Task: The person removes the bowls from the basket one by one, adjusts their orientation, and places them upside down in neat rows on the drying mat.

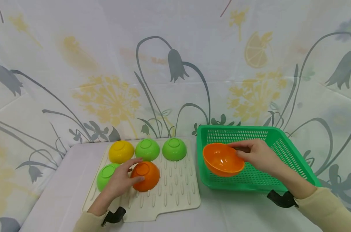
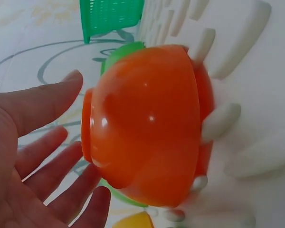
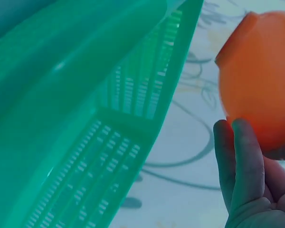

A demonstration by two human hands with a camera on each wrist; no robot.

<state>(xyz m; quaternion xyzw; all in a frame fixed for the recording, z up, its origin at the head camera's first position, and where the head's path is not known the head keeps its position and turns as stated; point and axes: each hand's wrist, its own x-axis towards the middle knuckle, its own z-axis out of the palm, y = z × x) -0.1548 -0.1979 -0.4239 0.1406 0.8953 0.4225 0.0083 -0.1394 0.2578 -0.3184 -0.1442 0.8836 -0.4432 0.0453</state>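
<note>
An upright orange bowl [image 1: 221,162] is in my right hand [image 1: 258,155], pinched at its rim between thumb and fingers. It hangs over the left part of a green plastic basket [image 1: 239,187]. On the cream drying mat [image 1: 178,201], another orange bowl [image 1: 152,177] sits upside down. My left hand [image 1: 121,177] is around that bowl's left side, with thumb and fingers spread. The left wrist view shows the left fingers [image 2: 57,171] loosely extended by the bowl's foot; whether they touch it I cannot tell.
A yellow bowl [image 1: 121,152] and two green bowls, one at the middle [image 1: 147,150] and one at the right [image 1: 174,149], form the mat's back row, upside down. Another green bowl [image 1: 104,177] lies partly behind my left hand. A flower-printed cloth [image 1: 175,96] rises behind everything.
</note>
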